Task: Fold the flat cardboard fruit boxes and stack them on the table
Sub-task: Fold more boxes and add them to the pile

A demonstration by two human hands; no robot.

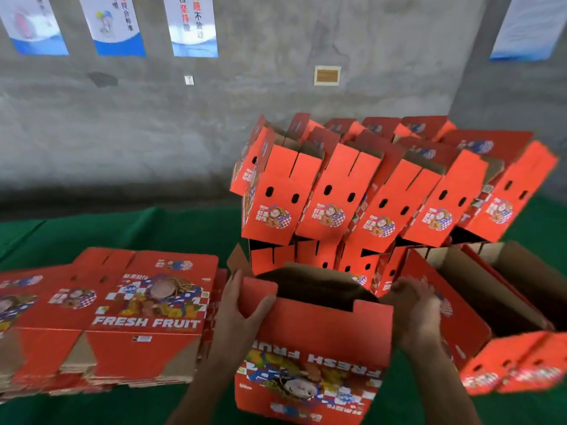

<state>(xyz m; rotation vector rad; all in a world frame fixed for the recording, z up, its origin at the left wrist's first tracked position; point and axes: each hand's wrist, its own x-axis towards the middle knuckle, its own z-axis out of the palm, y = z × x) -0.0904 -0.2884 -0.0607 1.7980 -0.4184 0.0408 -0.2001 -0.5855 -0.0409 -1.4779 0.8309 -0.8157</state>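
Green table (159, 234) — open box (316, 342) between both hands (245, 305).

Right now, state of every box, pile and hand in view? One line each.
box in hands: opened up, top flaps unfolded, print upside down
left hand: grips the box's left flap
right hand: on the box's right side, blurred
flat pile: unfolded, stacked at left
folded stack: assembled, piled behind, leaning
open boxes at right: folded, tops open
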